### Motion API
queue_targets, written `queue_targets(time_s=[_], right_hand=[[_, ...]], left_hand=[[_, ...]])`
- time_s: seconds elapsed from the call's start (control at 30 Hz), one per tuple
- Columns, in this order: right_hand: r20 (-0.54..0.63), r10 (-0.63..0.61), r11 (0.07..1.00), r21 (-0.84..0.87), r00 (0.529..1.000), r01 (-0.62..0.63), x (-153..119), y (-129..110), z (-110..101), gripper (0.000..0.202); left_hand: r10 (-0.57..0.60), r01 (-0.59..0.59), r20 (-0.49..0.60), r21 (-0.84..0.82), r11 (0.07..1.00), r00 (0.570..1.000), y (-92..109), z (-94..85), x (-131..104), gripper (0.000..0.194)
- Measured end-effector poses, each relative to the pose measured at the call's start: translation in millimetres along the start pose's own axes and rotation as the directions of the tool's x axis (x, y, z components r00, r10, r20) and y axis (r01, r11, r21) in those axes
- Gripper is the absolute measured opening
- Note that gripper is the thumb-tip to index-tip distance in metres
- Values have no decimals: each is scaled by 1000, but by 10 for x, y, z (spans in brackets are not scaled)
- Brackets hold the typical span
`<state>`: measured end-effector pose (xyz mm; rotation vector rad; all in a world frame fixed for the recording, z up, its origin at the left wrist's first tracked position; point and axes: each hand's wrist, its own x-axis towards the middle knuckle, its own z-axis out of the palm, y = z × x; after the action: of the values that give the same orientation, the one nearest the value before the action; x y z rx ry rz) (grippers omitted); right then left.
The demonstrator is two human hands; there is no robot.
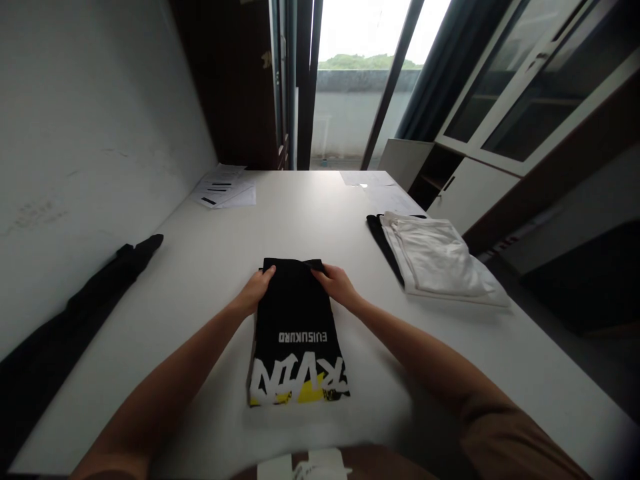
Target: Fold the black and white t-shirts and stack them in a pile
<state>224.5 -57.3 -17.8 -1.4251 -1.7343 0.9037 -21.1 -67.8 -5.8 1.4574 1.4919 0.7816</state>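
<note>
A folded black T-shirt (296, 303) lies flat on the white table (200, 267) in front of me, with white lettering and a yellow patch on its near part. At its far left corner, my left hand (256, 288) is closed, thumb on top and fingers tucked underneath. My right hand (337, 283) pinches the far right corner in the same way, its thumb over the cloth. Both hands grip the far edge, which dips slightly in the middle. The fingers below the fabric are mostly hidden.
Folded white and black clothes (440, 257) are stacked at the table's right edge. A dark garment (100, 287) stretches along the left wall side. Printed papers (225, 190) lie at the far left, more sheets (380, 190) at the far right. Glass-door cabinets (530, 80) stand beyond.
</note>
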Motion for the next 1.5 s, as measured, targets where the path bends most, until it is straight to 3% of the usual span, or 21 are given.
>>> queue_targets(time_s=[0.13,0.27,0.43,0.53,0.6,0.67,0.77,0.93,1.07,1.13,1.2,1.3,1.37,1.43,1.5], right_hand=[[-57,-74,961,-272,996,56,230,24,59,37],[-86,2,866,-499,996,-45,434,177,102,35],[-167,-22,810,-581,986,-81,525,336,-17,35],[-153,-196,832,-549,969,81,381,275,-67,31],[-81,-342,830,-493,936,261,210,203,-29,29],[37,-457,796,-427,889,428,33,155,63,29],[221,-527,725,-388,821,569,-121,178,237,31],[266,-418,707,-504,869,495,34,338,336,47],[142,-411,725,-548,901,417,225,360,194,39],[39,-386,744,-577,922,336,274,341,125,33],[-11,-334,737,-627,943,253,303,318,94,27],[-1,-272,686,-701,962,194,344,283,117,22],[9,-260,658,-730,966,184,377,261,153,19],[12,-264,646,-740,964,186,417,246,177,20],[-1,-281,679,-707,960,198,470,243,175,24]], left_hand=[[104,-53,-166,287,956,981,-93,-1,275,36],[199,-67,-219,495,866,955,-225,26,383,21],[293,-76,-251,625,777,923,-271,3,368,15],[367,-102,-273,665,740,889,-172,3,252,24],[442,-175,-225,695,697,868,-113,41,117,26],[521,-298,-104,719,628,847,-110,106,-34,26],[529,-420,84,717,556,844,-230,208,-199,38],[423,-408,176,724,556,889,-454,253,-235,58],[451,-418,175,742,524,875,-345,244,-339,56],[492,-491,231,709,505,839,-218,287,-489,53],[523,-618,365,628,473,770,-93,373,-677,54],[530,-795,593,451,405,606,13,535,-936,58],[519,-855,682,359,376,515,14,620,-1042,62],[503,-873,721,315,373,475,-18,666,-1086,65],[488,-872,734,305,383,471,-53,676,-1087,68]])
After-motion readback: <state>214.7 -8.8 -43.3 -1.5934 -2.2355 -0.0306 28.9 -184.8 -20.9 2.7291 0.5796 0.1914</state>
